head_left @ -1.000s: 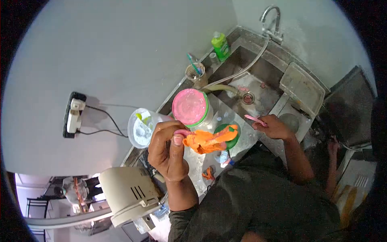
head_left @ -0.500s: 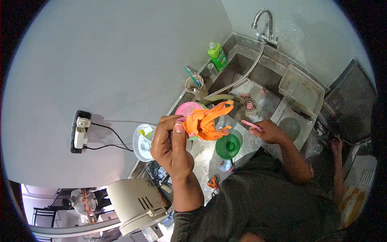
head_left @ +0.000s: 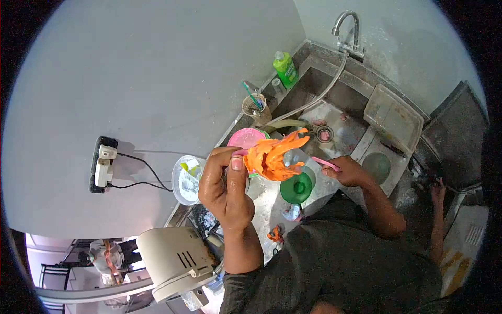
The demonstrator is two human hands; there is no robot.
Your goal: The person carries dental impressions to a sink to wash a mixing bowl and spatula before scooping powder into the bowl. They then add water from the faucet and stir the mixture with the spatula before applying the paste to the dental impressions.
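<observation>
My left hand (head_left: 226, 186) is raised over the wet steel counter (head_left: 266, 201) and pinches a crumpled orange plastic piece (head_left: 273, 155) on a pink handle. The orange piece hangs in front of a pink-lidded container (head_left: 243, 139). My right hand (head_left: 349, 171) rests near the sink's edge, closed on a thin pink stick (head_left: 324, 163). A green funnel-like cup (head_left: 296, 187) stands on the counter between my hands.
A steel sink (head_left: 334, 112) with a tap (head_left: 348, 26) and hose lies ahead. A green soap bottle (head_left: 285, 68), a cup with toothbrushes (head_left: 254, 106), a clear plastic tub (head_left: 186, 179), a wall socket (head_left: 101, 163) and a cream appliance (head_left: 175, 261) are around.
My left hand lifted the orange piece up from over the green cup, so it now stands upright before the pink lid. My right hand stayed put with the pink stick.
</observation>
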